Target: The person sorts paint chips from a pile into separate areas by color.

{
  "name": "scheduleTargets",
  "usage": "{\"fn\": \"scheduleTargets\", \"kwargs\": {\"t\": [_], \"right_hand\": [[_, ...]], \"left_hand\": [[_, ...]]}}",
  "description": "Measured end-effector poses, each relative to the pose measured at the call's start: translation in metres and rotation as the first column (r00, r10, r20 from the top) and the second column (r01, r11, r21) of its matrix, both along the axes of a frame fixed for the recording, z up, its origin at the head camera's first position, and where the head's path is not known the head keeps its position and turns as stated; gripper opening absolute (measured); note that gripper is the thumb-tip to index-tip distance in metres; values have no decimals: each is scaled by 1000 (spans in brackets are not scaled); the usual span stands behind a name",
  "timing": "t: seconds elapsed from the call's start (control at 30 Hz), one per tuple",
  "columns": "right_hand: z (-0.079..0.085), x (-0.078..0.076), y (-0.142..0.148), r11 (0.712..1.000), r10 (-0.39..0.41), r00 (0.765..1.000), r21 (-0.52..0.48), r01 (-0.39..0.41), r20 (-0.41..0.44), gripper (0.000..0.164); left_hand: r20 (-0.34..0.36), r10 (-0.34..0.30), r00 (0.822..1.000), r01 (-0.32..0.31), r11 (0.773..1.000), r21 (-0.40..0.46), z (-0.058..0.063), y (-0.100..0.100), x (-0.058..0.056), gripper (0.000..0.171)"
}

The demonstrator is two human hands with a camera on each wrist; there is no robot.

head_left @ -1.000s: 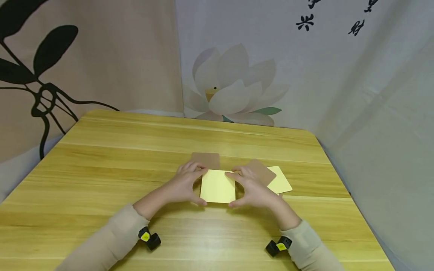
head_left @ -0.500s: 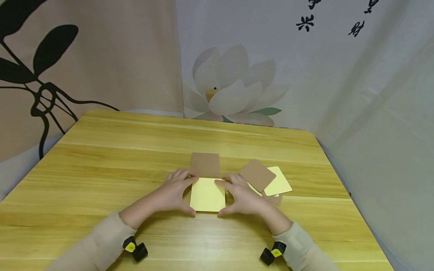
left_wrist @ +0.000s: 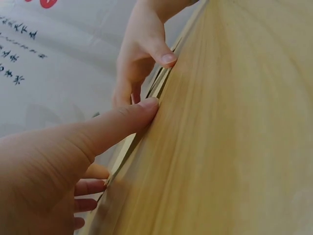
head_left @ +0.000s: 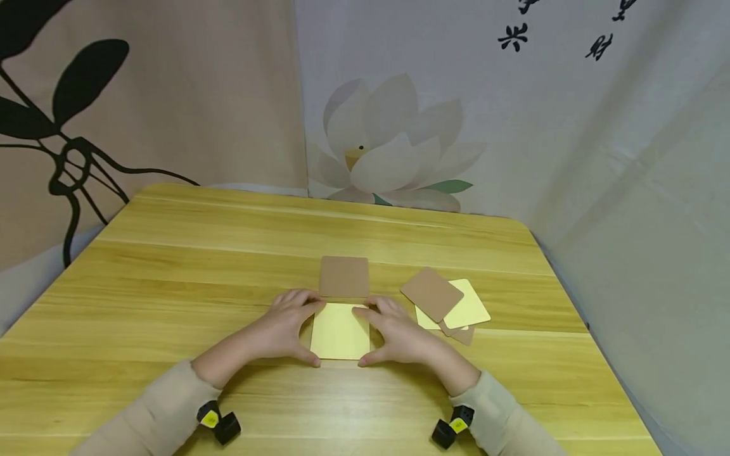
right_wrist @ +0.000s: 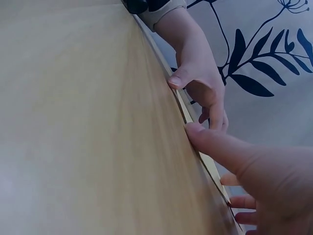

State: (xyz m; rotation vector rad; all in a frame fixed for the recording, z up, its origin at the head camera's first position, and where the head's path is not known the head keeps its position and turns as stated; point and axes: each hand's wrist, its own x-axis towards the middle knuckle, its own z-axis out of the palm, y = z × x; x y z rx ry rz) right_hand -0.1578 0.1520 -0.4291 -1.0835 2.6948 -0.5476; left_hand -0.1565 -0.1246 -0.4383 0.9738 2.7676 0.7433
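A square yellow card point(head_left: 341, 332) lies level at the middle of the wooden table, near or on its surface; I cannot tell if it touches. My left hand point(head_left: 282, 326) grips its left side, the thumb at the near corner and fingers at the far one. On the right side my right hand point(head_left: 399, 332) holds it in the same way. Both wrist views show the card edge-on, with each thumb point(left_wrist: 146, 104) at its near edge. Just beyond it a brown square card point(head_left: 344, 277) lies flat.
Right of the hands is a loose overlapping pile, with a brown card point(head_left: 431, 294) on top and a yellow card point(head_left: 472, 305) partly under it. More card corners show beneath. A printed curtain point(head_left: 399, 139) hangs behind the table point(head_left: 199, 253).
Both hands have moved left and toward the person with the yellow card between them. The brown card behind it and the lower part of the right pile have come into view.
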Motion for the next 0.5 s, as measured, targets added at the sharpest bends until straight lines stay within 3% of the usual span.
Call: {"fn": "scheduleTargets", "kwargs": {"t": [0.5], "right_hand": [[-1, 2, 3, 1000, -14, 1000, 1, 14, 28, 95]], "left_hand": [[2, -10, 1000, 10, 1000, -2, 1, -1, -2, 114]]}}
